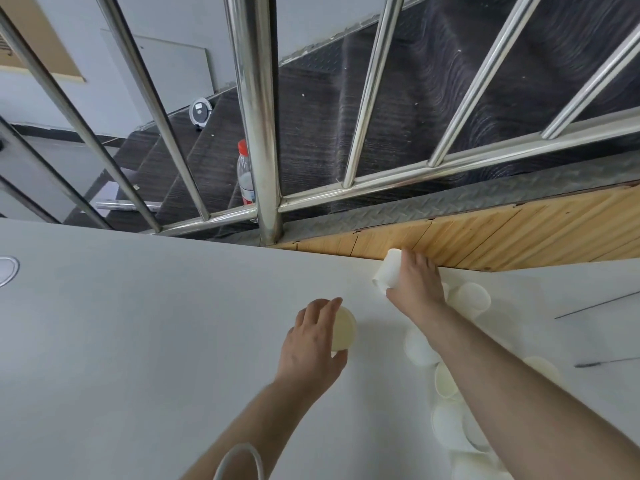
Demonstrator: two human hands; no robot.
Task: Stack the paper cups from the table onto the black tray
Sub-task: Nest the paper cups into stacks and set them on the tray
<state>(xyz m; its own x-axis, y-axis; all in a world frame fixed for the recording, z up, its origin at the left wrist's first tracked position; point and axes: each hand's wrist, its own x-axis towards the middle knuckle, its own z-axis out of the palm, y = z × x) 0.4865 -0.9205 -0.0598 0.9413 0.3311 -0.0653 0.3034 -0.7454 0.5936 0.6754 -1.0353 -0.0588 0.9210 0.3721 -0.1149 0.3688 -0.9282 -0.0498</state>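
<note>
Cups everywhere on the white table point(138, 341), black tray not in frame. My left hand point(313, 344) is curled round one paper cup point(343, 329), thumb on the near side, fingers over the far side, mouth of the cup facing right. My right hand point(417, 282) grips a second cup point(388, 271) near the table's far edge, cup tilted with its base pointing up and away. Loose cups point(450, 403) lie scattered under and beside my right forearm, most tipped on their sides, some touching. Beyond the table: wood panel point(485, 230), steel railing point(259, 116), dark stairs with a red-capped bottle point(244, 171).
</note>
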